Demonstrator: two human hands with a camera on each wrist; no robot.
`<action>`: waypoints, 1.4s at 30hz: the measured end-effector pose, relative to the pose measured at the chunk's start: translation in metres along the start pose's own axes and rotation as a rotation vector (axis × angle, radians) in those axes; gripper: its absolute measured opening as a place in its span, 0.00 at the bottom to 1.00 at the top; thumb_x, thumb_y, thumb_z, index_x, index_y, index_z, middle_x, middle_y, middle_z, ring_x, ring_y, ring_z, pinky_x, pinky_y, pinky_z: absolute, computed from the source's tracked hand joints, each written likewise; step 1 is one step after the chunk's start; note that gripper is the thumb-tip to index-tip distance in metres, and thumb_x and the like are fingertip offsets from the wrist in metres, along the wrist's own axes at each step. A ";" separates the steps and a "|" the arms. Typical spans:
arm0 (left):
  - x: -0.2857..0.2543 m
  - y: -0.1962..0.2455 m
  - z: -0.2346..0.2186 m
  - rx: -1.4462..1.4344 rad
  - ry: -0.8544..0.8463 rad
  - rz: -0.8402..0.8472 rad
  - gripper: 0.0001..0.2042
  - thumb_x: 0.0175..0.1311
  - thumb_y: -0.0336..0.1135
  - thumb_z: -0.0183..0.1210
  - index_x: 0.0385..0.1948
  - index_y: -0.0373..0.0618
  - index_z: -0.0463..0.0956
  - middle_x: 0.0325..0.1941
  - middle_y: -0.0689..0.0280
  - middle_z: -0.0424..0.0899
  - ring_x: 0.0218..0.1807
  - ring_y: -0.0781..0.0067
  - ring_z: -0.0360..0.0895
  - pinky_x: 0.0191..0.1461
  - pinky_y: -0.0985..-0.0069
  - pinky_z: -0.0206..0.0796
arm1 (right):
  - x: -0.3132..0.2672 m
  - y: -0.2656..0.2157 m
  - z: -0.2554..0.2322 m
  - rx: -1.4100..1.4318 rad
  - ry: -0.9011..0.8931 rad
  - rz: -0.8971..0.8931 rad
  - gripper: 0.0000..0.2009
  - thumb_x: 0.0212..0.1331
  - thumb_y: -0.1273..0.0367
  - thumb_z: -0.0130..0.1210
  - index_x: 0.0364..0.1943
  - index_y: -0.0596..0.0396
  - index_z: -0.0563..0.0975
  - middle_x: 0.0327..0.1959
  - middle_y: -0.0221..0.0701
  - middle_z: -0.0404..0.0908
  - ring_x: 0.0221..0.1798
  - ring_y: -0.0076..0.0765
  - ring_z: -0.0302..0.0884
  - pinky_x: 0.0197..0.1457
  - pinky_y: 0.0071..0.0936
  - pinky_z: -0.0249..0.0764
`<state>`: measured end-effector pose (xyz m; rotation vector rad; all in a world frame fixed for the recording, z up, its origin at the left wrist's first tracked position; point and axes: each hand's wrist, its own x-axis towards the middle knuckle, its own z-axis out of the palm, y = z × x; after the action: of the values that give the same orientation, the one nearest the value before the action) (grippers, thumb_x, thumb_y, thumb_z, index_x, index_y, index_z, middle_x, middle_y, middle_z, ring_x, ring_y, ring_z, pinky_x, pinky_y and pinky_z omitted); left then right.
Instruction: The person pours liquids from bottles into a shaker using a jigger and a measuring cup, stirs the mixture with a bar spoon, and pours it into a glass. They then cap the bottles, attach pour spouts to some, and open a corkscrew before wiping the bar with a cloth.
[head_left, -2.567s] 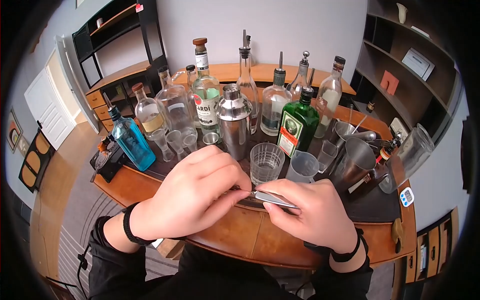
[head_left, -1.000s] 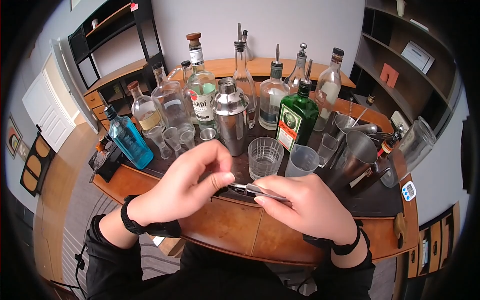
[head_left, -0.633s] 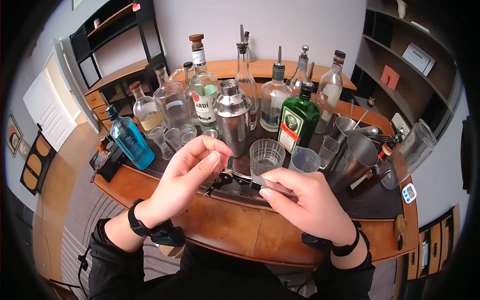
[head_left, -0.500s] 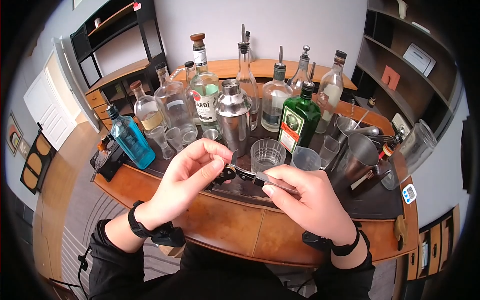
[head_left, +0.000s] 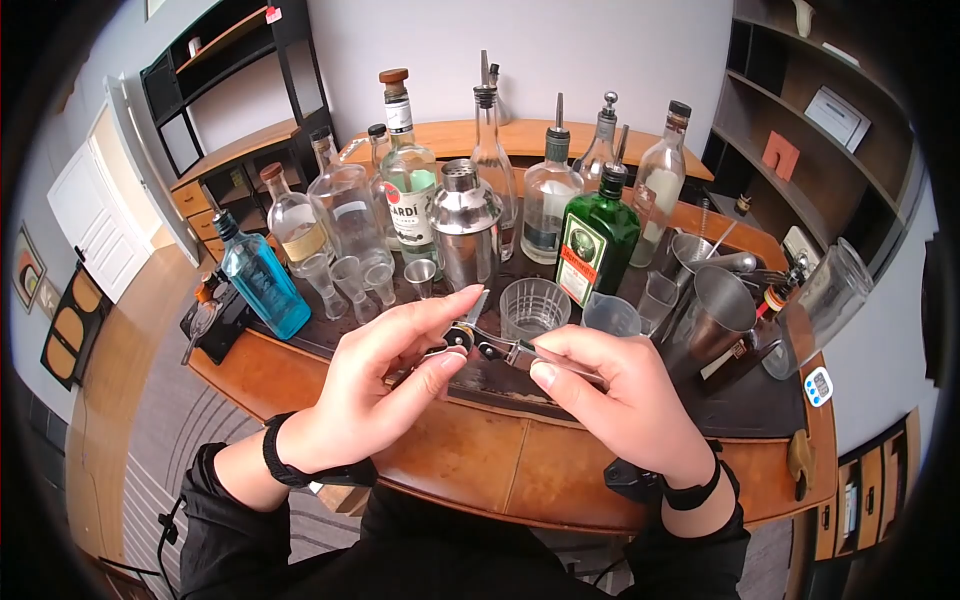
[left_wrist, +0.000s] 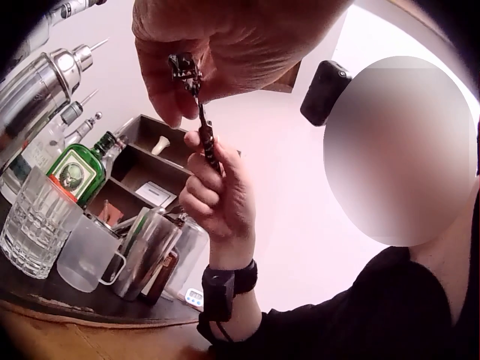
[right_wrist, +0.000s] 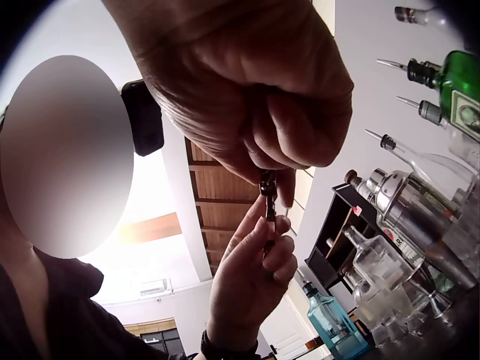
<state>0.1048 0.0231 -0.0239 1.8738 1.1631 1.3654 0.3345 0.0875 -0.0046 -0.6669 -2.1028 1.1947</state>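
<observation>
A small hinged metal tool with black parts (head_left: 492, 350) is held between both hands, above the front edge of the dark mat. The left hand (head_left: 380, 385) has its end between thumb and fingers, with the index finger stretched along a short metal piece that sticks up. On the other side, the right hand (head_left: 632, 405) pinches the silvery handle between thumb and curled fingers. In the left wrist view the tool (left_wrist: 208, 142) runs from the left fingers down to the right hand (left_wrist: 217, 195). The right wrist view shows it (right_wrist: 268, 199) edge-on. Just behind stands a cut-glass tumbler (head_left: 535, 308).
A steel shaker (head_left: 468, 235), a green bottle (head_left: 600, 235) and several clear bottles stand behind the hands. A blue bottle (head_left: 262, 275) and small jiggers (head_left: 345, 285) are at left. At right are a plastic cup (head_left: 612, 315), a metal tin (head_left: 715, 315) and a white timer (head_left: 818, 387).
The left hand has shifted from a fingertip pinch to a wider hold on the tool's end, its index finger now straighter. The black hinge parts, earlier hidden, show. The right hand keeps its grip.
</observation>
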 end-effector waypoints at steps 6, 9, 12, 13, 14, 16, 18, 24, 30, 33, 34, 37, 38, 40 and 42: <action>0.013 0.008 -0.019 0.316 -0.232 0.178 0.21 0.67 0.21 0.53 0.63 0.39 0.68 0.44 0.64 0.77 0.33 0.83 0.75 0.34 0.85 0.70 | 0.000 0.001 0.002 0.055 -0.035 0.002 0.08 0.67 0.72 0.54 0.42 0.64 0.77 0.22 0.25 0.74 0.27 0.13 0.68 0.30 0.19 0.66; 0.012 0.011 -0.018 0.361 -0.281 0.249 0.20 0.68 0.22 0.52 0.62 0.39 0.69 0.41 0.66 0.78 0.30 0.84 0.74 0.31 0.86 0.67 | 0.000 -0.002 0.000 0.061 -0.054 0.036 0.08 0.67 0.72 0.55 0.42 0.63 0.77 0.23 0.25 0.75 0.29 0.13 0.69 0.33 0.18 0.67; 0.008 0.022 -0.014 0.149 -0.249 -0.013 0.18 0.69 0.23 0.51 0.60 0.39 0.70 0.36 0.68 0.78 0.26 0.84 0.72 0.28 0.87 0.65 | 0.001 0.006 0.004 0.169 -0.041 0.011 0.09 0.66 0.73 0.53 0.47 0.61 0.76 0.26 0.24 0.77 0.33 0.13 0.70 0.36 0.17 0.68; 0.007 0.026 -0.013 -0.014 -0.228 -0.218 0.17 0.70 0.24 0.50 0.60 0.39 0.70 0.34 0.68 0.77 0.23 0.84 0.71 0.27 0.87 0.65 | 0.001 0.006 0.003 0.168 -0.041 0.012 0.09 0.66 0.73 0.53 0.47 0.61 0.76 0.26 0.24 0.77 0.33 0.13 0.70 0.36 0.17 0.68; 0.009 0.028 -0.014 -0.015 -0.227 -0.217 0.17 0.70 0.24 0.50 0.60 0.39 0.70 0.34 0.68 0.77 0.23 0.84 0.71 0.27 0.87 0.65 | 0.001 0.006 0.001 0.183 -0.013 -0.014 0.10 0.66 0.73 0.52 0.50 0.60 0.75 0.27 0.23 0.77 0.33 0.12 0.70 0.37 0.17 0.68; 0.015 0.030 -0.020 -0.298 -0.236 -0.469 0.16 0.72 0.26 0.48 0.59 0.37 0.69 0.30 0.68 0.76 0.19 0.85 0.70 0.24 0.87 0.63 | 0.000 0.005 -0.005 0.198 0.014 -0.042 0.12 0.66 0.74 0.51 0.52 0.59 0.74 0.28 0.23 0.78 0.34 0.12 0.70 0.38 0.17 0.68; 0.017 0.021 -0.026 -0.396 -0.273 -0.494 0.17 0.72 0.27 0.48 0.61 0.36 0.68 0.28 0.68 0.75 0.17 0.84 0.70 0.19 0.86 0.62 | -0.003 -0.002 -0.013 0.302 -0.044 0.057 0.13 0.66 0.75 0.49 0.54 0.58 0.72 0.29 0.23 0.78 0.32 0.12 0.69 0.37 0.17 0.67; 0.015 0.015 -0.025 -0.851 -0.354 -0.729 0.23 0.71 0.32 0.50 0.65 0.33 0.62 0.31 0.64 0.74 0.22 0.79 0.75 0.21 0.82 0.69 | 0.000 0.001 -0.009 0.272 0.032 -0.007 0.08 0.68 0.75 0.46 0.46 0.59 0.74 0.25 0.23 0.75 0.27 0.13 0.68 0.33 0.16 0.65; 0.010 0.016 -0.023 -0.718 -0.378 -0.537 0.38 0.65 0.51 0.58 0.68 0.31 0.56 0.40 0.59 0.76 0.35 0.73 0.77 0.37 0.76 0.75 | 0.001 -0.001 -0.011 0.255 0.085 -0.002 0.08 0.69 0.75 0.44 0.43 0.61 0.76 0.23 0.24 0.74 0.24 0.14 0.67 0.29 0.17 0.65; 0.008 0.016 -0.026 -0.709 -0.394 -0.493 0.42 0.63 0.58 0.57 0.68 0.30 0.56 0.44 0.56 0.77 0.36 0.72 0.78 0.38 0.77 0.75 | 0.000 0.000 -0.011 0.270 0.092 -0.003 0.08 0.69 0.75 0.44 0.42 0.61 0.75 0.23 0.24 0.74 0.24 0.14 0.66 0.29 0.17 0.64; 0.008 0.015 -0.026 -0.709 -0.393 -0.493 0.42 0.63 0.58 0.57 0.68 0.30 0.56 0.44 0.56 0.77 0.36 0.72 0.78 0.38 0.77 0.75 | 0.000 0.001 -0.010 0.272 0.094 -0.002 0.08 0.69 0.75 0.44 0.42 0.61 0.75 0.23 0.24 0.74 0.23 0.14 0.66 0.29 0.17 0.64; 0.007 0.014 -0.027 -0.664 -0.394 -0.439 0.44 0.62 0.62 0.55 0.67 0.30 0.56 0.44 0.56 0.77 0.37 0.71 0.78 0.38 0.76 0.74 | 0.001 0.001 -0.009 0.292 0.090 0.000 0.08 0.70 0.74 0.43 0.43 0.60 0.75 0.22 0.23 0.72 0.24 0.14 0.66 0.30 0.16 0.64; 0.008 0.014 -0.027 -0.629 -0.392 -0.426 0.43 0.63 0.62 0.54 0.67 0.30 0.57 0.44 0.56 0.77 0.36 0.71 0.78 0.38 0.76 0.74 | 0.000 0.001 -0.009 0.292 0.090 0.000 0.08 0.70 0.74 0.43 0.43 0.60 0.75 0.22 0.23 0.72 0.24 0.14 0.66 0.30 0.16 0.64; 0.007 0.014 -0.027 -0.594 -0.389 -0.412 0.42 0.64 0.62 0.54 0.66 0.30 0.58 0.44 0.56 0.77 0.36 0.71 0.78 0.37 0.76 0.74 | 0.000 0.003 -0.007 0.352 0.086 0.006 0.09 0.72 0.72 0.42 0.44 0.60 0.75 0.24 0.23 0.72 0.25 0.13 0.66 0.30 0.16 0.64; 0.001 0.012 -0.025 -0.706 -0.316 -0.488 0.33 0.70 0.53 0.52 0.64 0.30 0.61 0.42 0.57 0.78 0.32 0.74 0.77 0.35 0.78 0.73 | 0.000 -0.002 -0.006 0.367 0.086 0.033 0.10 0.73 0.71 0.42 0.44 0.60 0.75 0.25 0.23 0.72 0.25 0.13 0.66 0.30 0.16 0.64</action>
<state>0.0856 0.0168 -0.0051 1.1460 0.7618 0.9753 0.3391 0.0899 -0.0008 -0.5722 -1.7442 1.4929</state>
